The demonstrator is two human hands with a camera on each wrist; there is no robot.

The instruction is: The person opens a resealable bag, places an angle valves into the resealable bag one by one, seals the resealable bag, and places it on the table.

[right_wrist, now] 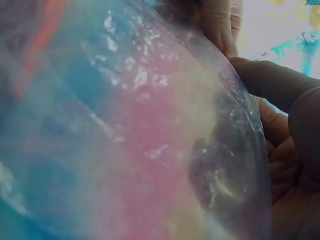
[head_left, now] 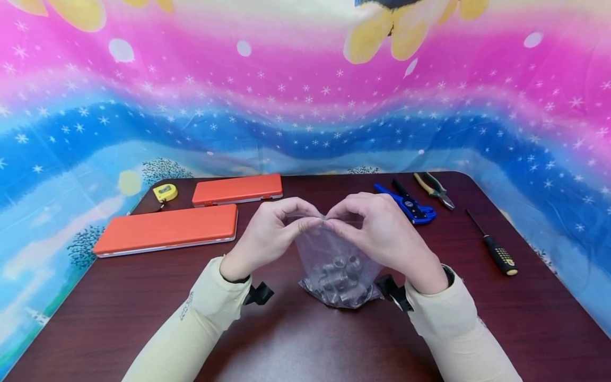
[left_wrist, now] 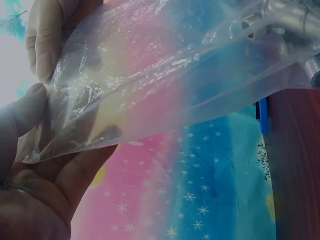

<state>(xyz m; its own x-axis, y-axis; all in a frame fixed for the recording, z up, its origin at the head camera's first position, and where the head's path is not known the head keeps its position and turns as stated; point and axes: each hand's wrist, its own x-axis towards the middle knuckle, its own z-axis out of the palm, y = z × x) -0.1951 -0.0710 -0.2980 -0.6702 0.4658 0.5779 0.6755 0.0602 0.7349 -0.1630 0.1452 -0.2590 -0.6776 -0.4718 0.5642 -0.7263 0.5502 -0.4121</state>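
Note:
A clear plastic bag (head_left: 315,244) stands upright on the table, with several silvery metal pipe fittings (head_left: 341,276) lying in its bottom. At the bag's top edge my left hand (head_left: 274,228) pinches the plastic between thumb and fingers. Close against it, my right hand (head_left: 382,228) pinches the same edge, and the two thumbs nearly meet. The left wrist view shows the bag (left_wrist: 150,75) stretched from the fingers toward the fittings (left_wrist: 295,25). In the right wrist view the bag (right_wrist: 140,125) covers most of the picture; whether its mouth is sealed I cannot tell.
Two orange cases (head_left: 167,229) and a yellow tape measure (head_left: 165,193) lie at the left of the dark table (head_left: 286,339). Toward the right are a blue-handled tool (head_left: 415,209), pliers (head_left: 436,191) and a screwdriver (head_left: 498,252). A printed cloth (head_left: 305,116) hangs behind.

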